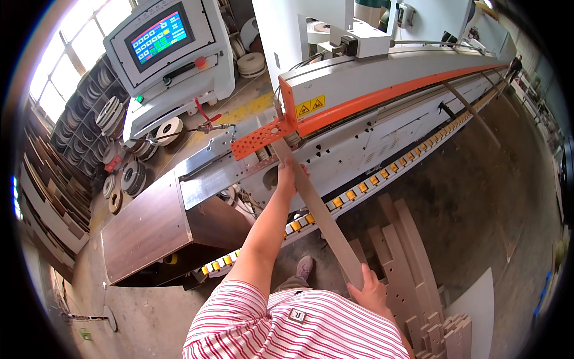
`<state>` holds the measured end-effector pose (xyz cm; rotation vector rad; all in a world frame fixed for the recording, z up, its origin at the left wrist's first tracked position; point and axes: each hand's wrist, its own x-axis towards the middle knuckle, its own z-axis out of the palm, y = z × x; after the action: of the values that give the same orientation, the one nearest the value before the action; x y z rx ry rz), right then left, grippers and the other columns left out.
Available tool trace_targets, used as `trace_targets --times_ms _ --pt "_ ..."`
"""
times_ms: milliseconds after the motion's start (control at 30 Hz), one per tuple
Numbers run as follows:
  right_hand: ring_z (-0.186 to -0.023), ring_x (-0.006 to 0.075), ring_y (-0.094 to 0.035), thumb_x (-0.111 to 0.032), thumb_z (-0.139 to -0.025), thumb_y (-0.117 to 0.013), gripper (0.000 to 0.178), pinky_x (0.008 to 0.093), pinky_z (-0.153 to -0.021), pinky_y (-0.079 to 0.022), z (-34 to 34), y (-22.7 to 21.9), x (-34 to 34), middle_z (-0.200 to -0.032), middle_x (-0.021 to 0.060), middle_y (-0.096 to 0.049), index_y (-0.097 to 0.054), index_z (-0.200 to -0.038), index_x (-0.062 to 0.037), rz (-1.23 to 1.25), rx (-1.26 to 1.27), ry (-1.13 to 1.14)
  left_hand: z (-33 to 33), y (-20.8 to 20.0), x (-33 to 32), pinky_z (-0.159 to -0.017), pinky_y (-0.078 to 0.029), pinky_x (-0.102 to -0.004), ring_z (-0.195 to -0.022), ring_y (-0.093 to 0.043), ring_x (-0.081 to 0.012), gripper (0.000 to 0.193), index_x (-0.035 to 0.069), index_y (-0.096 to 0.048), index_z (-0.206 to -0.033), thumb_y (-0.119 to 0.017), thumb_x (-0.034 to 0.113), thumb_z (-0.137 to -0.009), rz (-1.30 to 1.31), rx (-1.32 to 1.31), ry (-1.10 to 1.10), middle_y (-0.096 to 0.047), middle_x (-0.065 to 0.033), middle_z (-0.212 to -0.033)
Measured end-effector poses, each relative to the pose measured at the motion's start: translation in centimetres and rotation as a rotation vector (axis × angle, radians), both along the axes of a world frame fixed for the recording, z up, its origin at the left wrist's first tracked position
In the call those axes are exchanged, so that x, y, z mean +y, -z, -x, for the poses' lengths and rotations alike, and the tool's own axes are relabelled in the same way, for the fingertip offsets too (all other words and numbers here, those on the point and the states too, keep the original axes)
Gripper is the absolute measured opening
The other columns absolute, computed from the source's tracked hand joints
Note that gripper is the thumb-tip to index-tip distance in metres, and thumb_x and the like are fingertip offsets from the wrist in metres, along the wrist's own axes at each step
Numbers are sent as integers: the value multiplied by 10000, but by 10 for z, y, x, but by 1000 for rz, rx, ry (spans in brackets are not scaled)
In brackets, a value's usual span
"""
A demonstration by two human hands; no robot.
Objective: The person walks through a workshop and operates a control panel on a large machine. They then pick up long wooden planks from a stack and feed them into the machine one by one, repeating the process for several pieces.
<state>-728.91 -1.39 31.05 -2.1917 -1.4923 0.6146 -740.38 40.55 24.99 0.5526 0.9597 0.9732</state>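
Observation:
A long, narrow grey-brown board (326, 222) runs from in front of my body up to the machine. Its far end sits at the perforated orange guard (263, 137), where the guard hides its tip. My left hand (288, 177) is closed round the board close to that far end, with the arm stretched forward. Lower down, my right hand (371, 292) grips the near end, thumb on the board's left side. The edge-banding machine (371, 143), grey with an orange strip, stretches away to the right, a row of yellow-orange rollers (351, 195) along its front.
A control panel with a lit screen (158, 37) stands at the far left. Below it are a brown cabinet (149, 233) and rolls of edge tape (133, 178). Stacked boards (402, 257) lie to my right, beside a white sheet (478, 311). Another person (514, 67) stands far right.

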Motion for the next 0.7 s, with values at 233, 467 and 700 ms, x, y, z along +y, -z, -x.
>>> trace_targets --times_ms 233,467,700 --pt "-883 402 -662 -325 -776 -749 739 485 -718 -553 -8 4 4 -1080 199 -613 -409 -1374 -56 9 36 -14 -10 5 11 -616 -577 -442 -695 -615 -242 405 53 -418 -1121 -376 449 -1049 1 105 -38 -589 -124 -872" --pt "-863 393 -668 -324 -757 -759 746 488 -701 -552 -15 10 10 -1062 189 -625 -426 -1368 -55 10 95 -1 -12 6 13 -605 -581 -433 -677 -613 -231 425 57 -400 -1157 -378 466 -1043 35 167 -51 -589 -128 -872" --pt "-876 374 -674 -293 -711 -791 741 467 -705 -556 -45 10 16 -1058 166 -648 -471 -1336 -56 -41 42 40 -51 -5 15 -557 -556 -441 -639 -604 -247 363 75 -372 -1107 -393 432 -1048 26 145 -55 -566 -136 -819"
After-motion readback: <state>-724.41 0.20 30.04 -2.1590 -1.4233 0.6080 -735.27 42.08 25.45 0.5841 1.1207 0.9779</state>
